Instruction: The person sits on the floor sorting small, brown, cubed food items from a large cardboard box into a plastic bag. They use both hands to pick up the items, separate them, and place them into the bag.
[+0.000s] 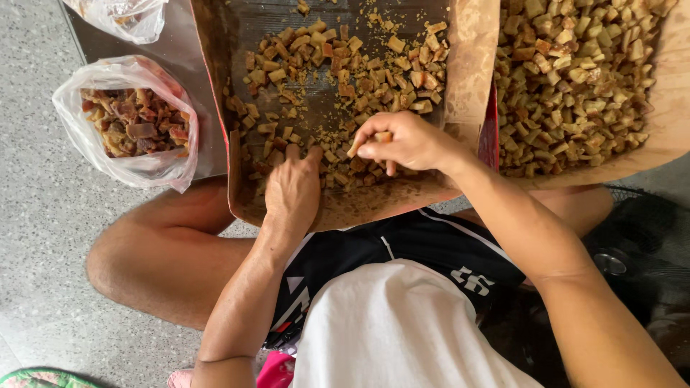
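Fingers (374, 147) of rt hand (406, 142) pinch tan piece (357, 146); lt hand (292, 188) fingers buried in pieces, prob. curled; bag (129, 122) left.

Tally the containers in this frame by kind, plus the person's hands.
Cardboard trays of tan cubes: 2
Plastic bags: 2
Hands: 2, left hand, right hand
Total: 6

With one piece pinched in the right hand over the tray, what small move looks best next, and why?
Probably carry the pinched piece out of the cardboard tray: the right hand already holds it at its fingertips, lifted above the scattered pieces, while the left hand rests among them.
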